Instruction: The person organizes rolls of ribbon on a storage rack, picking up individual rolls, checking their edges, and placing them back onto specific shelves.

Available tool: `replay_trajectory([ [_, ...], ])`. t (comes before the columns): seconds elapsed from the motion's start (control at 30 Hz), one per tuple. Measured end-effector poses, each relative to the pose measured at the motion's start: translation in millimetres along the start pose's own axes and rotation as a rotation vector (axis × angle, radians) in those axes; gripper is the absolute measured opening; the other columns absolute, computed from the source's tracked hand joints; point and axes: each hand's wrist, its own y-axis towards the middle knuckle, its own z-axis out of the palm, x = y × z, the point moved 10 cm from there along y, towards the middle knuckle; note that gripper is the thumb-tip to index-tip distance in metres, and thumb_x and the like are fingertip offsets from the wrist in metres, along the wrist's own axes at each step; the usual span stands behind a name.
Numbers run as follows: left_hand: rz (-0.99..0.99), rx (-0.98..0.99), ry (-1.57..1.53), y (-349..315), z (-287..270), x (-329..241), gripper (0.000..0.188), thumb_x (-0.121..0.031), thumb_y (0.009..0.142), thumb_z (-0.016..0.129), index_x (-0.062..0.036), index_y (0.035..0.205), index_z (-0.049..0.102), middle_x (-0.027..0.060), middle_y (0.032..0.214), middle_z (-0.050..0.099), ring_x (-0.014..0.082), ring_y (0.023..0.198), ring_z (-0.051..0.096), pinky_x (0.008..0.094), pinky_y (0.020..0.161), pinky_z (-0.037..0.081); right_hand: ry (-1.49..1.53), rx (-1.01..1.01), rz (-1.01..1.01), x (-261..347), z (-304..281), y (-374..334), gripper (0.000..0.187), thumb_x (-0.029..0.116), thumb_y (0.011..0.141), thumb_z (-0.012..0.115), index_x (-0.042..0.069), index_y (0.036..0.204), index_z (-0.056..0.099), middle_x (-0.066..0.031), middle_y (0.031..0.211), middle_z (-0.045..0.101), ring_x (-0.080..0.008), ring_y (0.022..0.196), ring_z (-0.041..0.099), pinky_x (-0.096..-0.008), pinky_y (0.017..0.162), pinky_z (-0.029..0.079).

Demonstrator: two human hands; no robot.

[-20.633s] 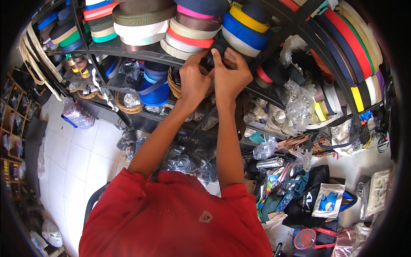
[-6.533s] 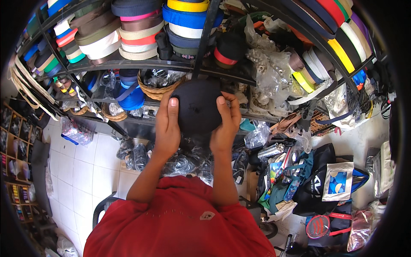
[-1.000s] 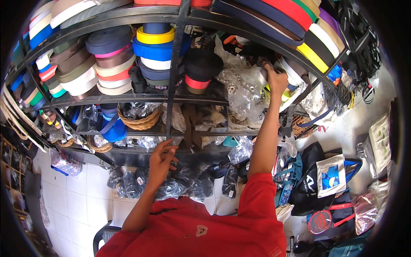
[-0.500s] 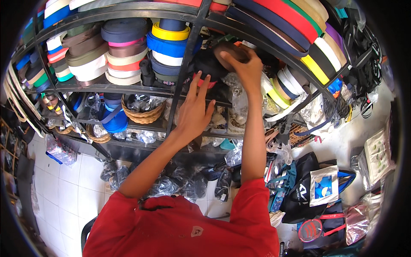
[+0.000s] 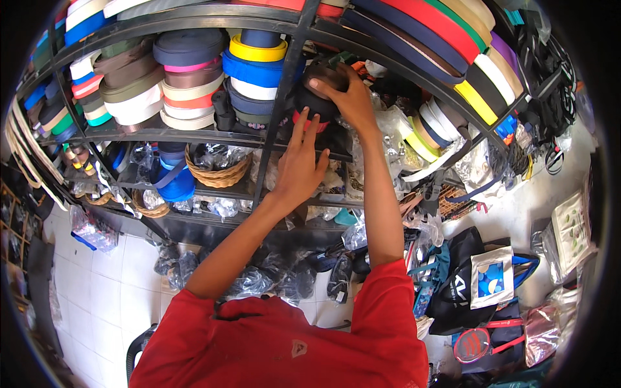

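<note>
A dark brown roll of webbing [image 5: 322, 77] sits on top of a stack on the black rack, with the fingers of my right hand [image 5: 352, 100] wrapped round its right side. Directly beneath it is a black roll [image 5: 309, 101]. A red roll [image 5: 323, 124] shows lower in the same stack, partly covered by fingers. My left hand [image 5: 297, 169] has its fingers spread, their tips at the front of the stack by the black and red rolls. Whether those tips press on the rolls is hard to see.
Colourful webbing rolls [image 5: 252, 68] fill the shelf to the left, beside a black rack post [image 5: 284, 97]. A wicker basket [image 5: 218, 169] of plastic-wrapped items sits one shelf lower. Clear plastic bags [image 5: 388, 132] crowd the right forearm. Bags and a red racket [image 5: 472, 344] lie at lower right.
My right hand has moved left and slightly down with the brown roll, bringing it over the black roll. My left hand has barely shifted.
</note>
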Motion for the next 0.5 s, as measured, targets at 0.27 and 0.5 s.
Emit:
replay_trajectory([
  [0.27,-0.03,0.014,0.083,-1.8,1.8,-3.8,0.065,-0.014,0.092,0.063,-0.0026,0.149,0.034,0.0204,0.158,0.025,0.0433,0.143,0.03,0.0465,0.113,0.035,-0.536,-0.073,-0.342,20.4,12.3,-13.5,0.076,0.064,0.089,0.055,0.005,0.136,0.056,-0.0168,0.141,0.054,-0.0331,0.132,0.05,-0.0527,0.114,0.031],
  [0.5,0.072,-0.049,0.122,-1.3,3.8,-11.2,0.063,-0.01,0.092,0.064,-0.0018,0.147,0.037,0.0205,0.157,0.029,0.0394,0.13,0.049,0.0437,0.099,0.047,-0.449,-0.035,-0.389,18.9,11.8,-15.1,0.07,0.06,0.092,0.053,0.005,0.135,0.058,-0.0159,0.138,0.058,-0.0323,0.133,0.049,-0.0522,0.115,0.027],
])
